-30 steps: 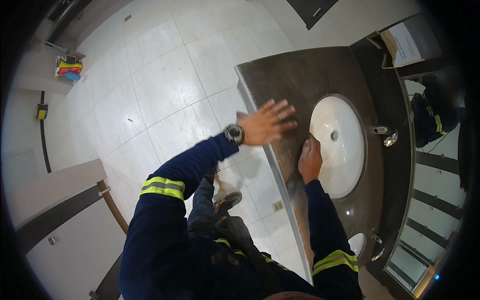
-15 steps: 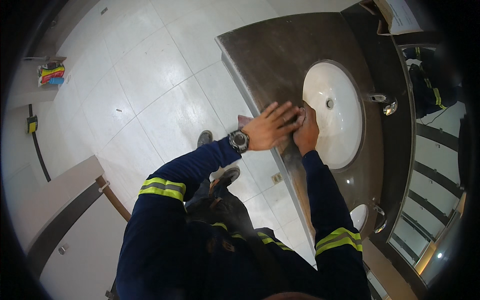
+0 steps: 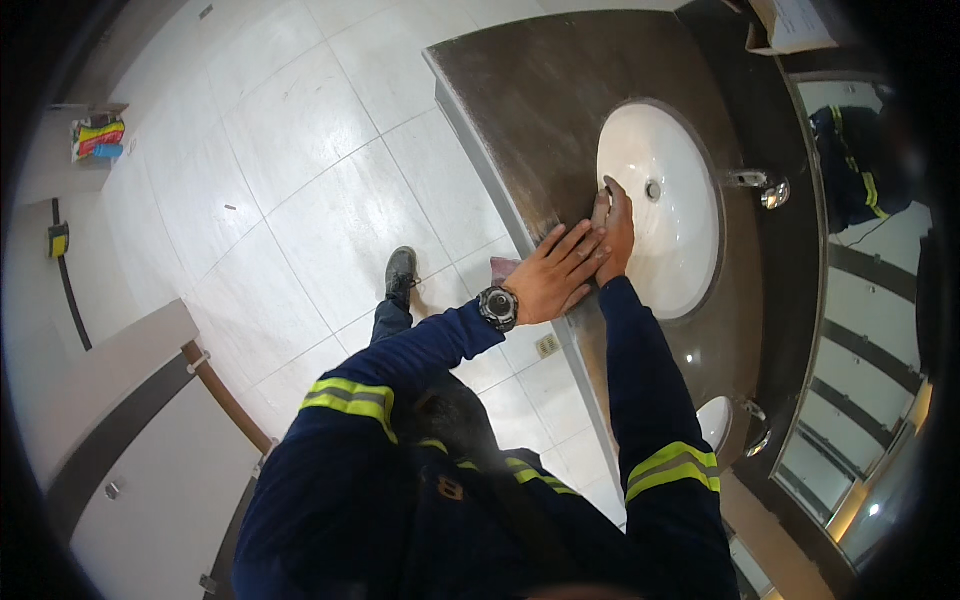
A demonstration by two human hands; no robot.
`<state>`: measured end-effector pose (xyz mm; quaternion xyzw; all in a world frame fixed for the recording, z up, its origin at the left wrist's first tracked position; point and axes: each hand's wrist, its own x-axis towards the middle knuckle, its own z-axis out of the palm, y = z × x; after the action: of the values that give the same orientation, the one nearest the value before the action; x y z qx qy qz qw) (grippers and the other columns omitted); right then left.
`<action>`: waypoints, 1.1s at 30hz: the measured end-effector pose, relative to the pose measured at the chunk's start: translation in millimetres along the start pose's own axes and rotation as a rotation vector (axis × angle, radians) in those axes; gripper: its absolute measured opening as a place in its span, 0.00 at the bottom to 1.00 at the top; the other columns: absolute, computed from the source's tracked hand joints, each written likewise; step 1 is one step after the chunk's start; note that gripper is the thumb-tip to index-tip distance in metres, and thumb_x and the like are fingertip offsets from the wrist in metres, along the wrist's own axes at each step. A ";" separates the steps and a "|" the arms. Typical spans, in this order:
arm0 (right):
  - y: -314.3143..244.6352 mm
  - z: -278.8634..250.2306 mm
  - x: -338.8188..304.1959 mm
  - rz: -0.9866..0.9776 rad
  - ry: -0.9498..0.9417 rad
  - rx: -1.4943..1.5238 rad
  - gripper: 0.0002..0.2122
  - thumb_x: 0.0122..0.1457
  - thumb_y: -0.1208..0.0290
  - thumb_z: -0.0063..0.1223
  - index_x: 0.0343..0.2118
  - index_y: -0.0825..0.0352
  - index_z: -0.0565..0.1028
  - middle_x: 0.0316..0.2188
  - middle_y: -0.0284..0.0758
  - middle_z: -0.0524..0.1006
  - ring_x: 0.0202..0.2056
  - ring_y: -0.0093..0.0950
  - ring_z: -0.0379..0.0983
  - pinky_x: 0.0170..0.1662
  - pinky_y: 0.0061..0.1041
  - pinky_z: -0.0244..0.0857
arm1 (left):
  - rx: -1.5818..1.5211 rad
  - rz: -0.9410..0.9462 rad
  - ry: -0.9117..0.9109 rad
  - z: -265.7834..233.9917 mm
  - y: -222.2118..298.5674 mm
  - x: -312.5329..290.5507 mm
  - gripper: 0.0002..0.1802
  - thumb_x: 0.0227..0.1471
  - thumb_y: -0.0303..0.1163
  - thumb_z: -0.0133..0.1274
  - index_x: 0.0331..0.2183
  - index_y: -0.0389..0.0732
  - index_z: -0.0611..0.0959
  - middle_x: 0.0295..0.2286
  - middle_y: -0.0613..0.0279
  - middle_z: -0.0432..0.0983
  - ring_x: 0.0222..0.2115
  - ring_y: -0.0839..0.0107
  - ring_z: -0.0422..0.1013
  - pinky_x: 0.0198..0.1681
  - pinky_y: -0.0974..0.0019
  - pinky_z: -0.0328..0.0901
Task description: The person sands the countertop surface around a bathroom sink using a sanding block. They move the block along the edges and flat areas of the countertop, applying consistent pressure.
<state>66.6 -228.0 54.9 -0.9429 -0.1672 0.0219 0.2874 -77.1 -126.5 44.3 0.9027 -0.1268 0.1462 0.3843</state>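
My left hand (image 3: pixel 551 283), with a dark watch (image 3: pixel 497 308) on its wrist, is open. Its fingers lie spread over the front part of the dark stone counter (image 3: pixel 530 110), and their tips meet my right hand (image 3: pixel 619 236). That right hand is at the near-left rim of the white oval sink (image 3: pixel 675 245), with its fingers closed together and pointing away from me. Whatever it may grip is hidden, and its fingertips look dark and smudged. Pale dusty marks show on the counter beside the left fingers.
A chrome faucet (image 3: pixel 768 190) stands behind the sink, below a mirror (image 3: pixel 860 290). A second basin (image 3: pixel 714 424) is nearer me. On the tiled floor (image 3: pixel 290 200), a reddish piece (image 3: pixel 503 269) is by the counter edge. An open cardboard box (image 3: pixel 795 25) sits far right.
My left hand has shifted right and lower, now resting flatter against my right hand. The view has moved slightly, and one shoe shows farther out on the floor.
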 end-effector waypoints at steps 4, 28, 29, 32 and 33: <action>-8.4 -1.7 -6.6 0.046 0.017 -0.017 0.19 0.75 0.61 0.40 0.63 0.61 0.72 0.57 0.45 0.75 0.55 0.47 0.75 0.59 0.40 0.68 | 0.447 -0.009 0.093 -48.3 -96.0 39.5 0.37 0.60 0.41 0.54 0.68 0.41 0.68 0.71 0.40 0.53 0.73 0.39 0.43 0.72 0.29 0.44; -24.6 -0.2 -2.2 0.032 -0.039 -0.060 0.20 0.76 0.65 0.36 0.63 0.64 0.72 0.57 0.44 0.75 0.57 0.46 0.73 0.61 0.39 0.67 | 0.386 -0.044 0.209 -168.5 -255.1 95.2 0.36 0.63 0.39 0.49 0.70 0.46 0.65 0.70 0.39 0.55 0.71 0.33 0.47 0.72 0.32 0.44; -18.1 -1.2 -8.6 0.045 -0.044 -0.066 0.19 0.75 0.65 0.36 0.63 0.64 0.72 0.57 0.45 0.75 0.57 0.46 0.73 0.61 0.39 0.67 | 0.402 -0.066 0.212 -128.0 -209.6 79.8 0.37 0.64 0.40 0.47 0.72 0.47 0.63 0.71 0.40 0.52 0.72 0.34 0.43 0.73 0.31 0.40; -8.7 -2.9 -5.9 0.011 -0.023 -0.064 0.19 0.75 0.66 0.37 0.63 0.64 0.72 0.58 0.46 0.75 0.58 0.47 0.73 0.61 0.39 0.67 | 0.312 0.134 0.023 -41.4 -81.6 18.2 0.38 0.62 0.43 0.50 0.71 0.50 0.66 0.72 0.41 0.49 0.73 0.35 0.40 0.72 0.27 0.39; -4.4 -2.6 -7.0 -0.017 -0.009 -0.060 0.19 0.75 0.67 0.38 0.63 0.64 0.72 0.58 0.46 0.75 0.58 0.47 0.72 0.61 0.39 0.66 | 0.164 0.135 -0.003 -31.2 -69.7 11.2 0.38 0.61 0.43 0.51 0.71 0.50 0.66 0.72 0.40 0.49 0.73 0.34 0.40 0.72 0.27 0.40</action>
<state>59.0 -228.2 59.1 -0.9494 -0.1771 0.0186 0.2586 -48.2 -58.1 23.2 0.9207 -0.1753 0.1805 0.2984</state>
